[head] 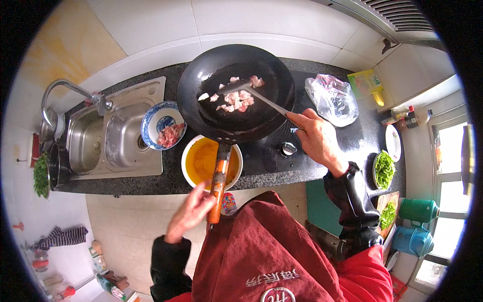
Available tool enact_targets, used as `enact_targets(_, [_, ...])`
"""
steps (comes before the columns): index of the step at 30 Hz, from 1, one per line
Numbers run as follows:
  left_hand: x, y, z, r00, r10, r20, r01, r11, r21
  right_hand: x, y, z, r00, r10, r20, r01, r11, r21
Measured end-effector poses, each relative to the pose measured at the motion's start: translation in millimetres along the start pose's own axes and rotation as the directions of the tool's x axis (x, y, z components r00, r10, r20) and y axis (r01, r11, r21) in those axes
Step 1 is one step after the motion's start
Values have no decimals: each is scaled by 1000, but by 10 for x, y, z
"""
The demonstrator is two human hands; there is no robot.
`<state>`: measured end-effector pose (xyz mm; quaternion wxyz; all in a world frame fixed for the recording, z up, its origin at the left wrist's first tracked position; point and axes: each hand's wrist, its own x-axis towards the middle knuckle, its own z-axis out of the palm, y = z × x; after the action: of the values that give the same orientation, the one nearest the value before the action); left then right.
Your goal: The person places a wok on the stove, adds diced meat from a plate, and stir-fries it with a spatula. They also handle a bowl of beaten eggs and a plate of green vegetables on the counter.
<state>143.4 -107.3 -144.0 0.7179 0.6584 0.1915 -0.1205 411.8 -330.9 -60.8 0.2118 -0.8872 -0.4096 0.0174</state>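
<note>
My right hand (pixel 320 139) is closed around the handle of a metal wok spatula (pixel 266 101), whose blade lies over pieces of pale pink meat (pixel 237 101) in a black wok (pixel 196 87). Beside the wok's wooden handle (pixel 218 188), my left hand (pixel 192 211) has its fingers spread; whether they touch the handle is unclear. Beneath the handle, a white bowl holds orange-yellow liquid (pixel 198 160). To its upper left stands a blue-and-white bowl (pixel 151 124) with more raw meat (pixel 170 135) in it.
A double steel sink (pixel 109 173) with a curved tap (pixel 71 85) is at the left. Right of the wok lie a clear plastic bag (pixel 334 100) and a stove knob (pixel 288 148). Farther right are a bowl of chopped greens (pixel 385 170) and a cutting board (pixel 390 198) with greens.
</note>
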Motion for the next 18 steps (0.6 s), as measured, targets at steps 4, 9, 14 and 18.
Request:
enact_targets(4, [-134,243,372,991,-112,-74,108,993,-55,122,-141,127,998,-57,-2,57,998,18])
enact_targets(9, [-189,244,294,962,-77,-261,45,991,-129,95,-40,0,990,-113,80,120,988,-93])
enact_targets(14, [-227,328,89,953,-54,-298,35,997,-67,-24,57,-133,999,33,4,-33,999,28])
enact_targets(18, [-231,342,41,969,-101,-225,91,994,-53,-73,90,102,999,43,29,-41,998,-57])
